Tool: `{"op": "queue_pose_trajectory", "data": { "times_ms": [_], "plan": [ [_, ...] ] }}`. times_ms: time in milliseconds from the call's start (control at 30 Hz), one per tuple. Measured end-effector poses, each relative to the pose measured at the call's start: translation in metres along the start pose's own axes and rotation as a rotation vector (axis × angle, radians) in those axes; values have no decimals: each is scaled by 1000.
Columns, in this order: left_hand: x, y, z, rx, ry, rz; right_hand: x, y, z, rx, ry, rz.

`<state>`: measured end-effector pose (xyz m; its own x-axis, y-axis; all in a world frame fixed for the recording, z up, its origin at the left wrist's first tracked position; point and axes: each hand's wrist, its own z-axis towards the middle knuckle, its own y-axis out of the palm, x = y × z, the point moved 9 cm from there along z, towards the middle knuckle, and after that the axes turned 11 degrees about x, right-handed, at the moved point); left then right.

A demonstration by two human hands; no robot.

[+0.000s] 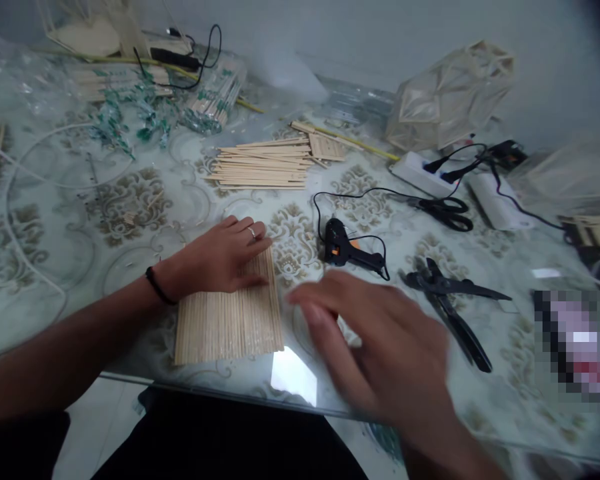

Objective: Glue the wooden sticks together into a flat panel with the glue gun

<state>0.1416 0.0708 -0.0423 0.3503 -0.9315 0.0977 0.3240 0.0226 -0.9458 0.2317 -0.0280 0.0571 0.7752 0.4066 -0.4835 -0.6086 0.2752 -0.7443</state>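
A flat row of thin wooden sticks (pixel 230 323), laid side by side like a mat, lies near the table's front edge. Across its upper part rests my left hand (pixel 225 257), palm down, its fingers partly spread and touching the sticks. My right hand (pixel 375 340) hovers in front of the row's right side, blurred by motion. Its thumb and forefinger are pinched together; whatever may be between them is too small or too blurred to name. Just beyond that hand, a black hot glue gun (pixel 353 248) lies on its side with its cord running back.
Loose wooden sticks (pixel 265 163) are piled behind the row. Black cutting pliers (pixel 447 300) and scissors (pixel 445 212) lie to the right, beside a white power strip (pixel 425 175). A stick-built frame (pixel 453 97) stands behind. Bagged sticks (pixel 215 93) and crumpled wrappers (pixel 125 120) cover the back left.
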Motion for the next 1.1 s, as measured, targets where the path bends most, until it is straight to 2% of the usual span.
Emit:
{"op": "queue_pose_trajectory", "data": {
  "times_ms": [33,67,167,233,333,467,633,800,967,1100],
  "plan": [
    [1,0,0,1,3,1,12,5,5,11,25,20],
    [2,0,-1,-1,8,3,24,17,7,-64,42,37],
    [3,1,-2,-9,13,6,71,58,-4,-434,261,23],
    [1,2,-2,-6,-6,-16,90,78,-21,-669,430,79],
    [-4,3,-3,7,-53,-73,94,95,-34,-886,552,204],
    [-10,7,-4,28,-94,-135,94,105,-30,-1035,581,204],
    [-13,9,-4,45,-113,-179,94,111,-19,-1090,587,94],
    [-13,10,-3,42,-134,-207,85,109,-6,-1086,525,-112],
    [-14,10,-3,50,-147,-225,72,103,1,-992,401,-242],
    [-15,10,-3,56,-171,-223,70,99,-5,-908,364,-251]
  ]
}}
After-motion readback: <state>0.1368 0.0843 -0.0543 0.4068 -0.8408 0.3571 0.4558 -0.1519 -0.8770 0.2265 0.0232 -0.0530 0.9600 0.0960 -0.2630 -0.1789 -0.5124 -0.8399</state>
